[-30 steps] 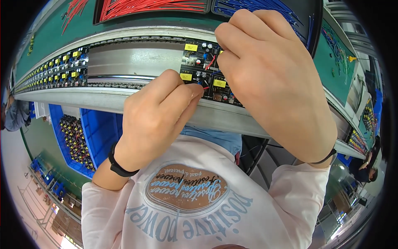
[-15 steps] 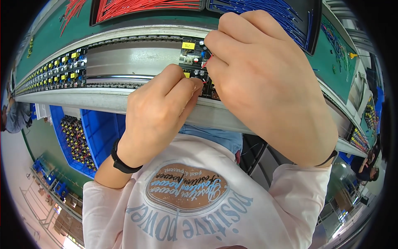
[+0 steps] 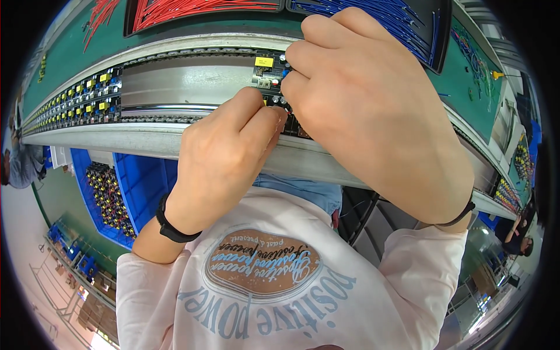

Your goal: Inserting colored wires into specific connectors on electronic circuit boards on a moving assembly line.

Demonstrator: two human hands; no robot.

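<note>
A black circuit board (image 3: 263, 76) with a yellow block component and small capacitors lies on the metal conveyor rail in front of me. My left hand (image 3: 224, 151) is closed in a pinch at the board's near part. Its fingertips press together there, and what they grip is hidden. My right hand (image 3: 367, 93) bends over the board's right side with its fingers closed. The back of that hand covers its fingertips and anything in them.
Beyond the rail stand a black tray of red wires (image 3: 204, 8) and one of blue wires (image 3: 402, 26). Rows of boards (image 3: 87, 96) sit leftward on the rail. Below it, a blue bin (image 3: 146, 181) adjoins another holding wired boards (image 3: 109, 201). Tangled coloured wires (image 3: 475, 61) lie at right.
My right hand has shifted slightly left and up over the board, and the red bit by its fingertips is now mostly covered. My left hand stays almost in place, still pinched.
</note>
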